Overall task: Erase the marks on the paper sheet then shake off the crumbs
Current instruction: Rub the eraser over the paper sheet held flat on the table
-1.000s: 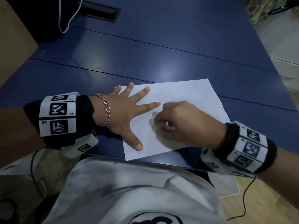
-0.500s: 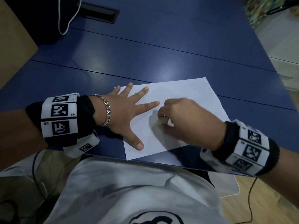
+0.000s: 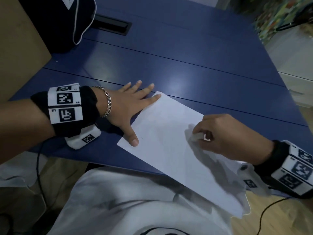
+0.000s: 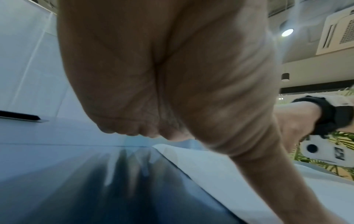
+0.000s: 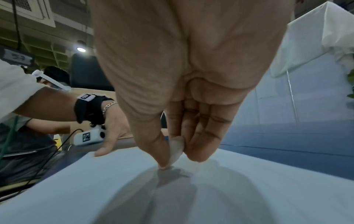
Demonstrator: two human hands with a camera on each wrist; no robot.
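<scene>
A white paper sheet lies askew on the blue table, its near corner hanging past the front edge. My left hand lies flat with fingers spread, mostly on the table; its thumb and index fingertip press the sheet's left edge. My right hand pinches a small white eraser against the sheet's right part. The right wrist view shows the eraser between thumb and fingers, its tip down on the paper. A faint mark shows near my left thumb. I see no crumbs.
A black cable slot is set into the table at the back. A dark bag with a white cord and a brown box stand at the back left. Another person sits beyond my left arm.
The sheet has turned and slid toward me, so it now overhangs the front edge. My right hand moved right with the eraser. My left hand now holds only the sheet's left edge.
</scene>
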